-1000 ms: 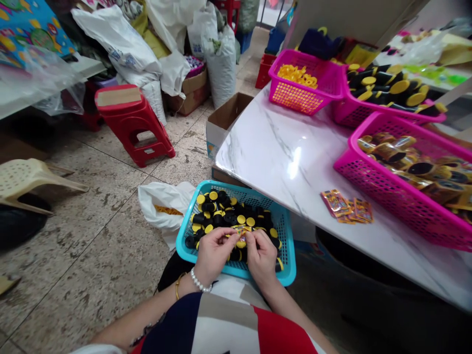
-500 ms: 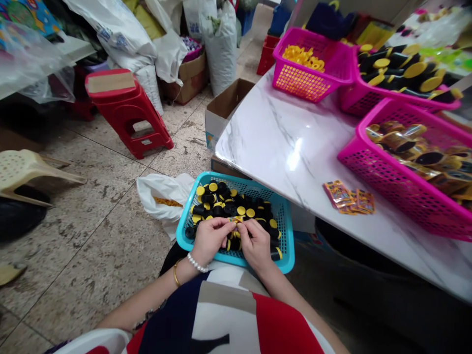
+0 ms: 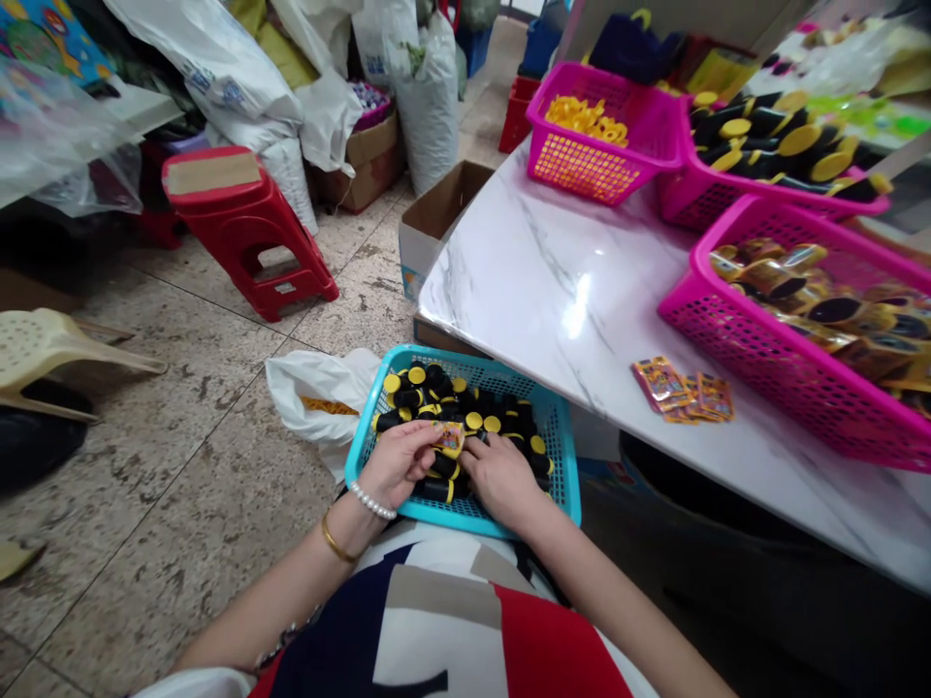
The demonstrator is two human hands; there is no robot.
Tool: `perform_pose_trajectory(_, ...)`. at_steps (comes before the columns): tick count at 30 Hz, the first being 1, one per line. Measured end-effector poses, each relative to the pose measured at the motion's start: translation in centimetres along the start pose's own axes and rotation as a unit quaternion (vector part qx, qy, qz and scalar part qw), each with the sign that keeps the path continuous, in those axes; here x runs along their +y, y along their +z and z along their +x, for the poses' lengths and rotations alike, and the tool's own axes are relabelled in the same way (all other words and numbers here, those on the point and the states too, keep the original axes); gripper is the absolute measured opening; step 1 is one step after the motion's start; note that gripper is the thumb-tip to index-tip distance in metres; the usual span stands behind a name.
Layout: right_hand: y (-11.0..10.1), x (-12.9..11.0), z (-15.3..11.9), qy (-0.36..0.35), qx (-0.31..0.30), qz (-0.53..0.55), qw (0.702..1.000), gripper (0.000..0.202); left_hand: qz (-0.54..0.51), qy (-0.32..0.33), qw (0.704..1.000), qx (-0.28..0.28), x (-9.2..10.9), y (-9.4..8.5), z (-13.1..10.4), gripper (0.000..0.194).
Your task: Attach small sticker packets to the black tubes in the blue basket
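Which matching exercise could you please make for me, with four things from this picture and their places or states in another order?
1. Red stool
2. Turquoise basket
3. Single printed piece
4. Pile of printed pieces

A. In the left hand
B. On the marbled table
C. On the floor
D. Holding black-and-yellow parts

Pairs: 1-C, 2-D, 3-A, 4-B

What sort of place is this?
Perhaps an assembly or packing workshop: pink baskets of parts on the table, bulging white sacks on the floor, and a turquoise basket of black-and-yellow pieces.
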State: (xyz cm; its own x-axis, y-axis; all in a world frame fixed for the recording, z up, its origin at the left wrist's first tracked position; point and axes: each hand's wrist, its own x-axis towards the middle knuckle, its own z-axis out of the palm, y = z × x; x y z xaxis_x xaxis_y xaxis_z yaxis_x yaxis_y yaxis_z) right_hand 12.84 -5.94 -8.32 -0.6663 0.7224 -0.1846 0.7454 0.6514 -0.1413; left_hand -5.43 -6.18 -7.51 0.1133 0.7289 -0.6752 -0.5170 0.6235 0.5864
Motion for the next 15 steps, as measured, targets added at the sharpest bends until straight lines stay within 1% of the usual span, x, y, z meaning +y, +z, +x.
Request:
perform_pose_trajectory(2, 0.0, 0.1, 0.0, 0.021, -0.008, -0.016, 1.0, 0.017, -0.026, -0.005, 1.0, -0.007, 0.5, -0.1, 0.0, 0.024)
perform_pose_trajectory(4, 0.1, 0.3, 0.0, 0.068, -0.01, -0.03, 0.997, 0.022, -0.047, -0.006, 0.999, -0.007, 0.8, -0.2, 0.1, 0.023)
perform_pose_trajectory(5, 0.1, 0.4, 0.0, 0.089, -0.009, -0.033, 0.995, 0.024, -0.056, -0.006, 0.998, -0.006, 0.8, -0.3, 0.2, 0.024)
perform_pose_trajectory(7, 0.1, 0.4, -0.1, 0.108, -0.003, -0.022, 0.994, 0.024, -0.063, -0.004, 0.998, -0.004, 0.7, -0.4, 0.4, 0.025)
perform_pose_trajectory(9, -0.2, 0.5, -0.5, 0.114, 0.023, 0.02, 0.993, 0.021, -0.064, -0.001, 0.998, -0.008, 0.5, -0.2, 0.5, 0.027)
perform_pose_trajectory(11, -0.9, 0.9, -1.1, 0.131, 0.084, 0.107, 0.982, 0.019, -0.06, 0.003, 0.998, -0.011, 0.2, 0.2, 0.6, 0.027)
perform_pose_trajectory(12, -1.3, 1.2, -1.5, 0.145, 0.125, 0.17, 0.967, 0.017, -0.056, 0.005, 0.998, -0.009, 0.1, 0.4, 0.7, 0.027)
perform_pose_trajectory(13, -1.7, 1.5, -1.8, 0.16, 0.167, 0.244, 0.942, 0.015, -0.051, 0.007, 0.999, -0.007, -0.1, 0.6, 0.7, 0.027)
perform_pose_trajectory(14, -2.0, 1.8, -2.1, 0.175, 0.203, 0.327, 0.906, 0.015, -0.046, 0.008, 0.999, -0.007, -0.1, 0.8, 0.7, 0.026)
perform_pose_trajectory(15, -2.3, 1.9, -2.2, 0.191, 0.228, 0.411, 0.862, 0.016, -0.042, 0.007, 0.999, -0.008, -0.2, 1.0, 0.8, 0.025)
